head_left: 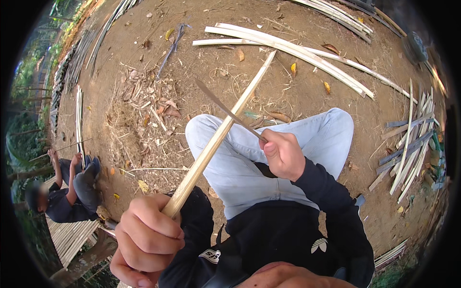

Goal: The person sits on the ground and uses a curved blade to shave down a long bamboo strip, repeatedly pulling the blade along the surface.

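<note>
My left hand point(149, 235) is closed around the near end of a long pale bamboo strip point(206, 158), which slants up and away to the right over my lap. In my right hand point(283, 153) is a knife, gripped in a fist; its handle is mostly hidden by the fingers. The thin dark blade point(216, 100) points up to the left and crosses the strip above my knees. Whether the edge touches the strip, I cannot tell.
Pale split strips point(288, 47) lie on the dirt ahead. Shavings and dry leaves point(153, 105) cover the ground at left. A bundle of strips point(408, 144) lies at right. Another person point(72, 187) sits at far left, holding a thin strip.
</note>
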`<state>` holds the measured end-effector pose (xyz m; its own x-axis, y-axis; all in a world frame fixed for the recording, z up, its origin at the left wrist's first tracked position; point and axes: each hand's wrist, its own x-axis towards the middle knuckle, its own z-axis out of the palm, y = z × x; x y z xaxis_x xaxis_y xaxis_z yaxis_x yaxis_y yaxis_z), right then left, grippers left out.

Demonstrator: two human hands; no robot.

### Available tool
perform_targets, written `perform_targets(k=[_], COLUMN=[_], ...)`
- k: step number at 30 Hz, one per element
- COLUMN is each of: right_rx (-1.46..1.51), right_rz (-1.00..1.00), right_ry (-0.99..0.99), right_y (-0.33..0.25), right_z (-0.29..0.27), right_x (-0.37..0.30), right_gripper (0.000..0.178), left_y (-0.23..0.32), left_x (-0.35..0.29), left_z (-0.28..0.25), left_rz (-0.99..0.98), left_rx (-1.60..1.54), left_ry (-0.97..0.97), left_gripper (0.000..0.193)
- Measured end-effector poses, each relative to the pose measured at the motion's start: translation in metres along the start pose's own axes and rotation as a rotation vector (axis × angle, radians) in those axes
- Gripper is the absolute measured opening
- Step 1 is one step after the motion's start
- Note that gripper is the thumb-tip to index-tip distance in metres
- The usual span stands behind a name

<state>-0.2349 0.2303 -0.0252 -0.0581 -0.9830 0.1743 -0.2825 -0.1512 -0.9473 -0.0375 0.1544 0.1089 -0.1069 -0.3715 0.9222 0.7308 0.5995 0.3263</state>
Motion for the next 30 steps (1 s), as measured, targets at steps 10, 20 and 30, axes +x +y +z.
perform_targets(k=[10,20,30], right_rx=[-0.122,-0.169,-0.061], right_rz=[0.003,-0.02,-0.093], right_ry=[-0.117,-0.165,-0.28], right_y=[0.012,0.001,-0.009], right_z=[-0.007,-0.018,-0.012], right_x=[-0.001,-0.009,-0.008], right_gripper=[0.047,0.051,0.037], left_y=[0.007,-0.005,0.004], left_x=[-0.022,-0.011,-0.014], left_z=[0.019,0.008,0.0], left_rz=[0.105,0.071,0.107], left_rx=[-0.056,-0.173,-0.253], left_ry=[-0.044,-0.265,-0.319], left_gripper=[0.01,0.01,0.012])
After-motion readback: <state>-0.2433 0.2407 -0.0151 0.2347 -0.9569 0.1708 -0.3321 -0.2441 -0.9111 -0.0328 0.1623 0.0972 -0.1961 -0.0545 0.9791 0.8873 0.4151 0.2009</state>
